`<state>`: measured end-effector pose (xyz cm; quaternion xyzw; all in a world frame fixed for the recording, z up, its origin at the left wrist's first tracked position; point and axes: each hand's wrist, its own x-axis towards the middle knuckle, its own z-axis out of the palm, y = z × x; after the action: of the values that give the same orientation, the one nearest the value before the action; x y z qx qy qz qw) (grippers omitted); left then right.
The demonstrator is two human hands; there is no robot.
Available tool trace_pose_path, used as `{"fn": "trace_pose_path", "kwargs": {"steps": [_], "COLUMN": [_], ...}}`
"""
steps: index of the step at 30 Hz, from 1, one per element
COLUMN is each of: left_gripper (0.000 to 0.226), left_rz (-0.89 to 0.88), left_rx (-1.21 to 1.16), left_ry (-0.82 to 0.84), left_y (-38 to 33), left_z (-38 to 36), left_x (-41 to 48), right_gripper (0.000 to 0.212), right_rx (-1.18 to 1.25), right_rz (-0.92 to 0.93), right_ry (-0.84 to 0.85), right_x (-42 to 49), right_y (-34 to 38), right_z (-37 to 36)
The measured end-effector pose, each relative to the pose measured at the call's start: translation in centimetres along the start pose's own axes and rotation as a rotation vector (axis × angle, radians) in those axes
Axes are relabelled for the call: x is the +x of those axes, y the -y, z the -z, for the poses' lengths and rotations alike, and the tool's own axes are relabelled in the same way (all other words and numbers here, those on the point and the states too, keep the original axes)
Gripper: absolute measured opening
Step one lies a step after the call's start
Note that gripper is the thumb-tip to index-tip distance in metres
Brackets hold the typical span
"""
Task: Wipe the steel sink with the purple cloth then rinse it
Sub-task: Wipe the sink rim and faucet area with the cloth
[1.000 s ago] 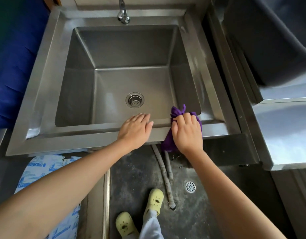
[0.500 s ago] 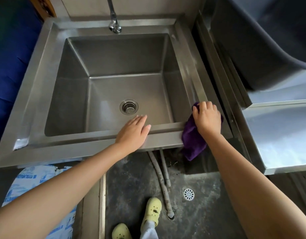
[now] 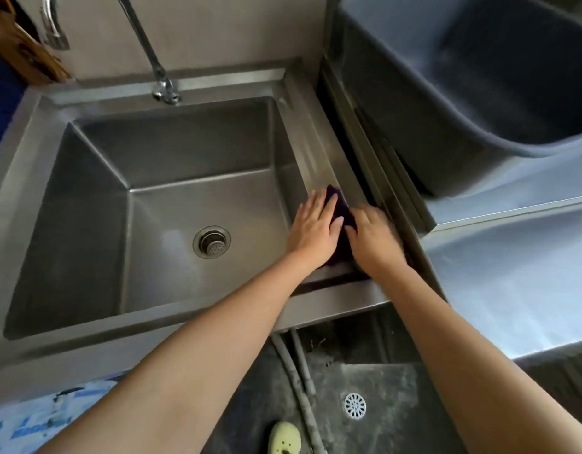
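The steel sink (image 3: 316, 165) fills the left and middle of the view, with a round drain (image 3: 212, 242) in its dry basin and a tap (image 3: 165, 90) over the back edge. The purple cloth (image 3: 340, 211) lies on the sink's right rim, near the front corner. My left hand (image 3: 314, 229) presses flat on the cloth's left side, fingers spread. Pressed on the cloth's right side is my right hand (image 3: 375, 240). Most of the cloth is hidden under both hands.
A large dark grey tub (image 3: 463, 93) stands on a steel counter (image 3: 512, 273) just right of the sink. Below are hoses (image 3: 299, 371), a floor drain (image 3: 354, 406) and my yellow shoe (image 3: 284, 437). A blue-printed bag (image 3: 27, 424) lies at lower left.
My right hand slid the cloth from the front rim to the right front corner, then up the right rim. My left hand left the front rim and joined it on the cloth.
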<state>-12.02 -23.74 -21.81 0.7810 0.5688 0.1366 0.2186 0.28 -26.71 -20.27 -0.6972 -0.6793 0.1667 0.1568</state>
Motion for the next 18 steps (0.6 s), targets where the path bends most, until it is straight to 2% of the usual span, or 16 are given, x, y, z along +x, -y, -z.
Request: {"fn": "trace_pose_path", "kwargs": {"steps": [5,11,15,18], "left_gripper": [0.057,0.057,0.054,0.054], "left_rz": [-0.07,-0.145,-0.108,-0.029], "left_rx": [0.027,-0.193,-0.056,0.047], "left_ry": [-0.123,-0.157,-0.195,-0.247], "left_y": [-0.3,0.9,-0.4,-1.0], "left_z": [-1.2,-2.2,-2.7,-2.4], "left_x": [1.3,0.9,2.2,4.4], "right_gripper": [0.038,0.036,0.035,0.041], "right_rx": [-0.012,0.117,0.272,0.238], "right_rz": [-0.025,-0.021,-0.023,0.005], "right_ry": [-0.136,-0.217,-0.268,-0.263], "right_x": [0.4,0.4,0.6,0.6], "right_y": [0.1,-0.1,-0.2,-0.3], "right_z": [-1.4,-1.8,-2.0,-2.1]}}
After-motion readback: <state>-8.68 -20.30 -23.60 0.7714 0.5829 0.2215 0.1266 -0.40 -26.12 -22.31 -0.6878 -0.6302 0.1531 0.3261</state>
